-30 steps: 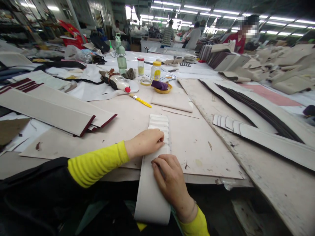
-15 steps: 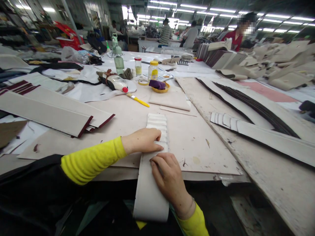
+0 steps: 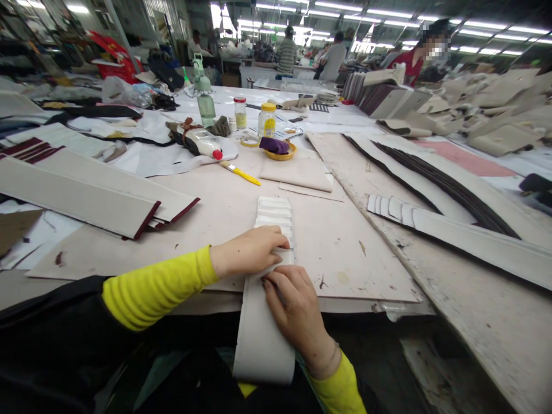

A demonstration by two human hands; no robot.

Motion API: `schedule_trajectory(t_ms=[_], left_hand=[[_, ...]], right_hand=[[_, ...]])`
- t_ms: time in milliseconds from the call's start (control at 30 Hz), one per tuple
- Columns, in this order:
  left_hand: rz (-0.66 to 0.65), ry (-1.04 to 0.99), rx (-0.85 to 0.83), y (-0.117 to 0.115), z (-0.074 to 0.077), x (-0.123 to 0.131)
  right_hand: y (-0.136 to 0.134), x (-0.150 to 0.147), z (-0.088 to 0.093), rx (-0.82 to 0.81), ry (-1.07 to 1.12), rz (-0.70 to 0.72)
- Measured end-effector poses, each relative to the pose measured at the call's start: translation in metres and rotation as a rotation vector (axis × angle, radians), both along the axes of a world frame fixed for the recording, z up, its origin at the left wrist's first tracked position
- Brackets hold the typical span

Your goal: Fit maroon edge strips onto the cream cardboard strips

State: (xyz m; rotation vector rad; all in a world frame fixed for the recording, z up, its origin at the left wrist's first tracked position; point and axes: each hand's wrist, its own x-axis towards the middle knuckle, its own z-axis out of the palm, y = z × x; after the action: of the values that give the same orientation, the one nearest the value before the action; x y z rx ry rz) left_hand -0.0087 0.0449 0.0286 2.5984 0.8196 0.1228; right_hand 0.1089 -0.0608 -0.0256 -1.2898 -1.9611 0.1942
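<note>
A stack of off-white material strips (image 3: 265, 339) lies in front of me, its far ends (image 3: 275, 208) fanned in steps on the board and its near part curving down over the table edge. My left hand (image 3: 252, 250) reaches across the stepped ends, thumb and fingers closed at a strip's edge. Just nearer to me, my right hand (image 3: 299, 313) has its fingers curled and pressed on the same stack, along its right side. Its fingertips are partly hidden. Both hands are close together.
A yellow brush (image 3: 240, 172) lies beyond the stack, near a yellow dish (image 3: 280, 150) with purple cloth. Maroon-edged panels (image 3: 81, 190) rest at left. Another fanned stack (image 3: 457, 233) lies at right. A jar (image 3: 267, 121) and spray bottle (image 3: 206, 103) stand behind. A person in red (image 3: 411, 63) is farther back.
My left hand's fingers have shifted slightly right across the stepped ends, and its thumb has drawn back a little. The right hand stays nearly in place. The whole view has shifted slightly.
</note>
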Motion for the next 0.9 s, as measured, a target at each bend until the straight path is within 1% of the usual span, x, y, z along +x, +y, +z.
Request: schedule_trajectory(t_ms=[133,267,367,467,533,633,700,800,900], left_hand=[[-0.025,-0.066,0.085,-0.009,-0.008,-0.004],[-0.051,-0.111,0.100,-0.011,-0.013,-0.006],[-0.068,-0.107,0.112,-0.012,-0.015,-0.007],[-0.075,-0.082,0.165,-0.014,-0.017,-0.009],[-0.076,-0.061,0.210,-0.017,-0.019,-0.010],[-0.066,-0.032,0.266,-0.020,-0.021,-0.010],[-0.065,-0.026,0.292,-0.020,-0.022,-0.011],[-0.065,-0.025,0.309,-0.021,-0.023,-0.011],[-0.043,-0.031,0.319,-0.022,-0.024,-0.011]], right_hand=[[0.000,0.001,0.000,0.001,-0.001,-0.007],[0.001,0.000,0.000,-0.008,0.001,-0.007],[0.001,-0.001,-0.001,-0.012,0.002,-0.002],[0.001,0.000,-0.002,-0.016,0.018,-0.001],[0.002,0.003,-0.003,0.010,0.047,-0.040],[0.006,0.012,-0.005,0.077,0.072,-0.195],[0.010,0.019,-0.006,0.071,0.059,-0.262],[0.015,0.024,-0.006,0.019,0.020,-0.232],[0.017,0.023,-0.004,0.013,-0.058,-0.213]])
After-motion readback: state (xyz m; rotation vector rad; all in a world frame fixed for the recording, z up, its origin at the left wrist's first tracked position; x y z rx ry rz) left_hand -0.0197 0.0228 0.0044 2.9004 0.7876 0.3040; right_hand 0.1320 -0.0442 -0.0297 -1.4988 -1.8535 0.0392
